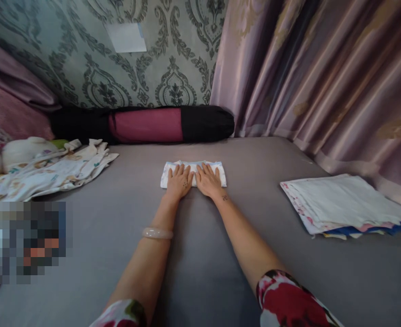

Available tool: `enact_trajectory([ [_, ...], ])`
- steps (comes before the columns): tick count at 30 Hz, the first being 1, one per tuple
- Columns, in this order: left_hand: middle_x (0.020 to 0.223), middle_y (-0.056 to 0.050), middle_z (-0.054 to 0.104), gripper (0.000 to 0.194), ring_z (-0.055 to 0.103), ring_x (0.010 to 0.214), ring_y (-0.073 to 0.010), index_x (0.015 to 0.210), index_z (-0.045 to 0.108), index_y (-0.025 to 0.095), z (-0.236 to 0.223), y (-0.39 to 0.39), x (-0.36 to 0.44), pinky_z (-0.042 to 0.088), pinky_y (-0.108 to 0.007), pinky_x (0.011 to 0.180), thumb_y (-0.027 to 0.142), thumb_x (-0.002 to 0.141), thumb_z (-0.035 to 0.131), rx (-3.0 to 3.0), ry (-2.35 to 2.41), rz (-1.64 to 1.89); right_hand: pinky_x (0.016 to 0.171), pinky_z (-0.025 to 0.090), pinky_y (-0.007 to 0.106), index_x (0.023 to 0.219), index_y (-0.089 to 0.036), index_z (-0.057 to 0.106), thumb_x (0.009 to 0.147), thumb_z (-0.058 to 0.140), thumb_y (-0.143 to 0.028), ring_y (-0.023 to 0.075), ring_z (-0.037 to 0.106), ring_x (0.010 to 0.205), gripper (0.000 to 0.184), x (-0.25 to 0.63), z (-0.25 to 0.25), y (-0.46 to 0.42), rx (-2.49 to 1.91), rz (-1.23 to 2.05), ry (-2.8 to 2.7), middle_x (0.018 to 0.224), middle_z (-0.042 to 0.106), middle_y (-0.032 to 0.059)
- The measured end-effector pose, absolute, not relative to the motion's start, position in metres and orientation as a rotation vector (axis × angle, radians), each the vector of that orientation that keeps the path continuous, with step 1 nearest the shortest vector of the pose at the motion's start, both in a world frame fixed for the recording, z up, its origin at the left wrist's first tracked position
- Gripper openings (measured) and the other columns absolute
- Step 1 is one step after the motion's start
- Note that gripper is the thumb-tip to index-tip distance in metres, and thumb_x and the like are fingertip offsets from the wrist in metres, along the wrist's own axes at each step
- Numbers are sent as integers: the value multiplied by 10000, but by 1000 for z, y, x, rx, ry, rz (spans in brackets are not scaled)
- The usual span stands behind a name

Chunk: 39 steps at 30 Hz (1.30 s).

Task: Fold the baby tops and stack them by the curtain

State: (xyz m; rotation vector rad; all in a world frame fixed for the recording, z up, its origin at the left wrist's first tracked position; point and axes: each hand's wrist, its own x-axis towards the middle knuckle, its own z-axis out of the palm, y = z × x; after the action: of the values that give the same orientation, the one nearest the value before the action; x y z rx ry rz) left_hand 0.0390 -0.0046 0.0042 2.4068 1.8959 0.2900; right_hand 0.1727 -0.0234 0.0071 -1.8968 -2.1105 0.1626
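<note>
- grey fabric covered the broad flat surface (251, 186) that i looked down on through the head camera.
- near the middle of it i saw a folded white cloth (193, 166) with pale blue edging, lying flat, its long side running left to right.
- i had the left hand (180, 181) palm down on the left half of that cloth, fingers stretched forward and slightly spread, pinching nothing.
- i had the right hand (209, 180) palm down on the right half, its fingers likewise spread and laid flat; the thumbs were close together, though i could not tell whether they touched.
- a pale bracelet (157, 233) circled the left forearm, and a red floral sleeve (291, 299) covered the right upper arm.
- well apart to the right, i saw a stack of folded cloths (348, 202), white on top, with pink and blue edges showing below.
- to the left, printed pale fabric (60, 170) lay loosely spread.
- at the far edge, a long black and maroon bag (146, 125) rested against the patterned wall (176, 77), beside a shiny pinkish curtain (282, 72).
</note>
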Motion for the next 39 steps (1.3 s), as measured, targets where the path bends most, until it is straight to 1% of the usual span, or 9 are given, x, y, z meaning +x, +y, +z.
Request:
enact_trajectory([
  [10,1560,-109,348,552,284,1454,-280,1482,396,196,0,-5,41,190,-512,1182,430,1011,226,2346,1877,291,1170,131,544,1473,-172,414,1025,246,-346,268,259,1452,510,174,4,-23,-1913,187,-2111,1566,331,104],
  [12,1547,-117,372,532,292,1450,-281,1461,427,182,3,-5,42,201,-513,1180,400,1010,249,2353,1860,336,1168,138,544,1474,-160,411,1024,248,-343,270,263,1450,512,174,5,-23,-1901,183,-2105,1561,339,114],
  [15,1523,-111,416,482,289,1453,-246,1417,476,163,7,-5,44,197,-474,1191,305,998,284,2412,1808,524,1182,113,522,1479,-143,397,1023,240,-316,255,250,1457,513,171,5,-22,-1826,148,-2122,1559,345,110],
  [19,1482,-107,475,455,373,1410,-216,1381,500,165,2,-2,42,249,-450,1176,212,966,320,2392,1695,562,1194,118,467,1479,-145,394,1017,236,-282,215,257,1457,507,167,1,-22,-1748,161,-2171,1550,369,79],
  [24,1471,-106,488,435,406,1387,-222,1365,503,183,-5,2,40,278,-471,1159,225,971,325,2353,1630,548,1183,169,452,1473,-152,404,1020,241,-289,211,273,1450,501,165,-2,-22,-1767,176,-2169,1536,394,76],
  [28,1363,-123,582,397,488,1309,-231,1268,583,162,-2,9,32,348,-433,1121,216,962,337,2389,1621,665,1181,182,453,1472,-156,404,1021,245,-292,213,271,1450,497,166,2,-22,-1791,197,-2185,1543,382,75],
  [30,1341,-125,594,378,473,1313,-250,1223,619,158,1,12,22,354,-428,1117,213,948,366,2376,1703,765,1175,198,471,1468,-137,406,1016,262,-286,233,285,1444,497,165,7,-19,-1819,224,-2201,1538,388,87],
  [35,1390,-99,559,355,389,1358,-320,1195,654,208,2,13,-5,364,-511,1092,207,911,440,2125,1975,813,1180,177,482,1454,-67,408,982,328,-221,266,295,1436,503,149,19,-12,-1815,157,-2241,1534,380,147],
  [39,1396,-87,561,364,421,1333,-296,1204,650,208,-4,14,-13,383,-484,1080,194,908,440,2012,1990,785,1172,196,462,1436,-46,426,1000,328,-292,276,300,1430,510,131,14,-12,-1793,122,-2220,1526,384,172],
])
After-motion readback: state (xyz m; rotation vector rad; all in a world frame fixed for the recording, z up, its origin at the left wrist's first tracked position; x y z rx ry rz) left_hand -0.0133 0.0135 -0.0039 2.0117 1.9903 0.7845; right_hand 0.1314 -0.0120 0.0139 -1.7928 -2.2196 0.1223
